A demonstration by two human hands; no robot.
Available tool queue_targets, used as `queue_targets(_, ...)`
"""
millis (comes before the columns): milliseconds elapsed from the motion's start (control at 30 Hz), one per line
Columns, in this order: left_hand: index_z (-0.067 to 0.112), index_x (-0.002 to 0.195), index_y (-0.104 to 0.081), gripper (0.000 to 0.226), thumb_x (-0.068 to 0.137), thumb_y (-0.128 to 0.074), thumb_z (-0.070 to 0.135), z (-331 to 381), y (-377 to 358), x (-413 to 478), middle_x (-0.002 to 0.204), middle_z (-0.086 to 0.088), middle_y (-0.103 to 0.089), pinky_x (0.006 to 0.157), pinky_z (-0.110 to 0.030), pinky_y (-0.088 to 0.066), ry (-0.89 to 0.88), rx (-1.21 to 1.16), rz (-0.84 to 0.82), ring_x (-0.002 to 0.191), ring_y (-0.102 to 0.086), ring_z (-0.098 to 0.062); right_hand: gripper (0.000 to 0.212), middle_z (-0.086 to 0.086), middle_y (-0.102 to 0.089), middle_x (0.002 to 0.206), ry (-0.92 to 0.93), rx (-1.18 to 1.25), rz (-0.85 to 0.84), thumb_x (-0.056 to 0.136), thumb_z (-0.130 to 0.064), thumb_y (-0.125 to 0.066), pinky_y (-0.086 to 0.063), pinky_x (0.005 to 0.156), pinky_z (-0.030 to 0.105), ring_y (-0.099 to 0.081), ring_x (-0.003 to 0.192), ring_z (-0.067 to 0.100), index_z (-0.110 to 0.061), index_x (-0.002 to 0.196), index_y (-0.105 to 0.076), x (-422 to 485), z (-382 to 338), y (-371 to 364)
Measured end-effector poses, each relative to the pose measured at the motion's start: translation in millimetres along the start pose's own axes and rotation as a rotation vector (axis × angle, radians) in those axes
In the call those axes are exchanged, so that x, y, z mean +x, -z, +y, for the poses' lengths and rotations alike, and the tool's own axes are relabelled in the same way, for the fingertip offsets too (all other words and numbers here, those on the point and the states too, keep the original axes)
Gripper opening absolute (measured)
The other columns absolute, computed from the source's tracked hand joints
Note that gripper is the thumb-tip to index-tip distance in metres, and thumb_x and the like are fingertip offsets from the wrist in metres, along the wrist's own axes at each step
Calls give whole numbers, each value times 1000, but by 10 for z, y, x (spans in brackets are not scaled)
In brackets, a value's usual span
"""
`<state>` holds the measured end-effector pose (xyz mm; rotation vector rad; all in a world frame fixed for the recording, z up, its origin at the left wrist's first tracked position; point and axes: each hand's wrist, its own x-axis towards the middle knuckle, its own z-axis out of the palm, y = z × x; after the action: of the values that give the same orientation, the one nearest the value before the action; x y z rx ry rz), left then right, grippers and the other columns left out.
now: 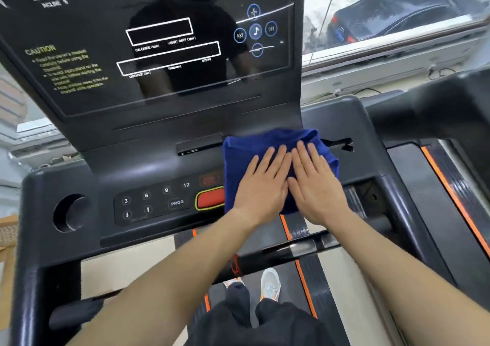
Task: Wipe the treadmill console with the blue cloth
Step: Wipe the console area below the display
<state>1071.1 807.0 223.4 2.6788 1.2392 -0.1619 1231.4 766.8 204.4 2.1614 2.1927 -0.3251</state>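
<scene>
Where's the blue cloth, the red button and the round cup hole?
Soft blue cloth (pixel 244 146), head view, bare upper-left part.
Red oval button with yellow rim (pixel 210 199), head view, middle of its visible red face.
Round black cup hole (pixel 70 213), head view, its dark inside.

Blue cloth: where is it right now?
In the head view the blue cloth lies right of centre on the lower console, overlapping the red button, pressed flat under the left hand and right hand.

A dark car (pixel 403 9) sits beyond the window (pixel 392 47).
</scene>
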Motion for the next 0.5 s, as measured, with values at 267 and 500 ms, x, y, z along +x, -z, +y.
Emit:
queue_targets(267, 15, 158, -28, 59, 103, -30, 36, -260, -58, -336, 166, -3, -23, 121, -42, -25, 12, 6, 38, 152, -24, -23, 70, 12, -24, 165, 124, 43, 106, 102, -49, -28, -10, 125, 43, -15, 154, 26, -5, 156, -28, -159, -274, -71)
queue_targets(500, 22, 162, -4, 61, 105, -25, 32, -36, 74, 315, 169, 4, 3, 126, -43, -3, 25, -54, 0, 155, 4, -21, 69, 10, -8, 168, -88, 69, 143, 102, -47, -13, -4, 126, 41, -3, 155, 24, -9, 159, -13, 113, -6, 40)
